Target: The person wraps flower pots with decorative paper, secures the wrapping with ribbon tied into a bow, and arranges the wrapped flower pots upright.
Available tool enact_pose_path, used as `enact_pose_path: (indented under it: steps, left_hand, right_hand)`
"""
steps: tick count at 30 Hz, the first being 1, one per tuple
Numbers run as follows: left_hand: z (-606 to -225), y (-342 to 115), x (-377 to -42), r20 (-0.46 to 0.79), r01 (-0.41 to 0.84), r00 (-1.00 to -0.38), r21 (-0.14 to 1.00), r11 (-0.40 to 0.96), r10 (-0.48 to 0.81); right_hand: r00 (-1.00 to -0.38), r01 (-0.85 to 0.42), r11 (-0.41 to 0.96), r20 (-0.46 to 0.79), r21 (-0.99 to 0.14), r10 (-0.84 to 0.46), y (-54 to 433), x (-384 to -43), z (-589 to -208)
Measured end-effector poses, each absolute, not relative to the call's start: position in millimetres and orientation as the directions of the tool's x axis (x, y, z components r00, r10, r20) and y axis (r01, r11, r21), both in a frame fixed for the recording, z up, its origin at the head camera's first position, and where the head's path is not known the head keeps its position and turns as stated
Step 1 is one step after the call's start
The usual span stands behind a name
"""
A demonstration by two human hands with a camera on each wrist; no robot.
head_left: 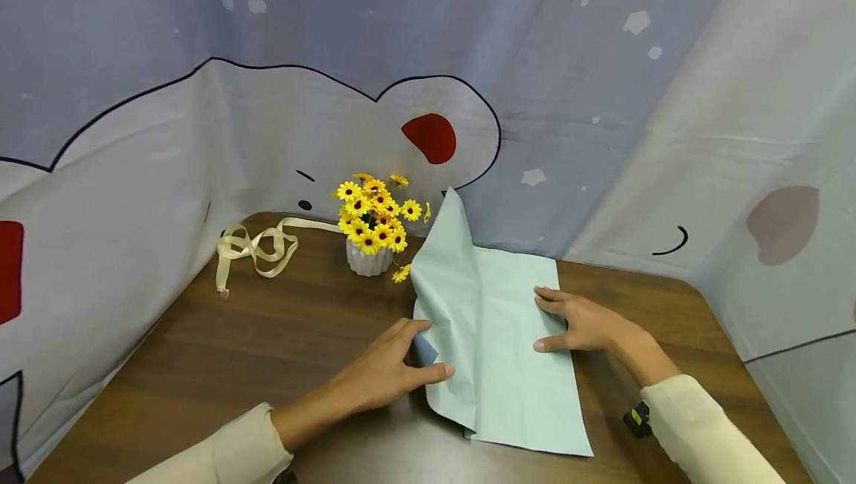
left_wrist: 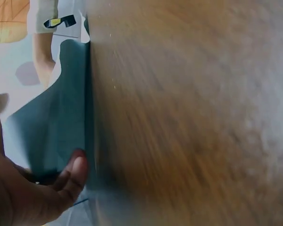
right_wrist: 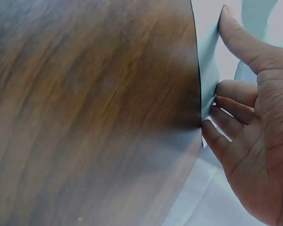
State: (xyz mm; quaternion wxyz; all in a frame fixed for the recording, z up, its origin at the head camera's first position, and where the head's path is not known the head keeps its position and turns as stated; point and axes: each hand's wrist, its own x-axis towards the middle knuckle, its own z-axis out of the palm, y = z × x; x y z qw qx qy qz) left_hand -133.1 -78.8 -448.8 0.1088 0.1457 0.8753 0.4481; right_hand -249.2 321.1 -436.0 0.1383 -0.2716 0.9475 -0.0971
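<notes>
A large light green sheet of paper point(head_left: 521, 350) lies on the table with its left part folded over. That flap point(head_left: 448, 305) stands partly raised, its far corner peaking against the curtain. My left hand point(head_left: 394, 372) touches the flap's left edge, thumb and fingers spread apart; a small blue-purple patch point(head_left: 425, 349) shows between them. In the left wrist view the sheet point(left_wrist: 70, 103) rises upright beside the thumb. On the sheet's right edge rests my right hand point(head_left: 582, 324), its fingers extended. The right wrist view shows those fingertips point(right_wrist: 221, 92) against the paper edge.
Behind the left hand stands a ribbed white pot point(head_left: 368, 259) of yellow flowers point(head_left: 371, 209), close to the flap. A cream ribbon point(head_left: 267, 246) lies loosely looped at the back left. The brown wooden table point(head_left: 267, 350) ends at a patterned curtain point(head_left: 301, 120).
</notes>
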Motion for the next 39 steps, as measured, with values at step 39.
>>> enact_pose_path:
  steps: [39]
  left_hand:
    - [-449,-110,-151,-0.166,0.073,-0.948,0.716,0.694,0.271]
  right_hand:
    - [-0.832,-0.431,0.865,-0.258,-0.257,-0.491,341,-249,-425]
